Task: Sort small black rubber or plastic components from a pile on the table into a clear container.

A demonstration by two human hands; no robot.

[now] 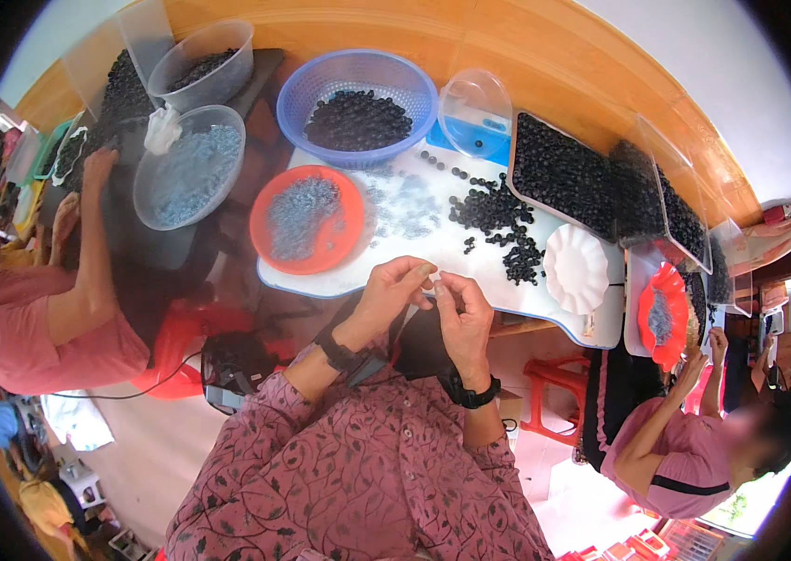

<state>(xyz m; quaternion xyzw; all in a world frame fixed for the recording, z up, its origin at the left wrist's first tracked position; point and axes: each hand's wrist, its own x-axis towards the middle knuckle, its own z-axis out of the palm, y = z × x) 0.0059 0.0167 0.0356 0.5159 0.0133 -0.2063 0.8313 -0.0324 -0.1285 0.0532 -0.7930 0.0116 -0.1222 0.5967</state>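
Note:
Close to the front edge of the white table, my left hand and my right hand meet with thumbs and fingers pinched together. Whatever small piece lies between the fingertips is too small to name. Beyond my left hand lies an orange-red plate heaped with small bluish-grey translucent pieces. Loose small round black parts are scattered on the white top beyond my right hand. More translucent pieces spread thinly between the plate and the black parts.
A blue basket holding black parts stands at the back, beside a clear lidlike bowl. Right of them are a full tray and a white scalloped dish. Co-workers sit on the left and right. A red stool stands below.

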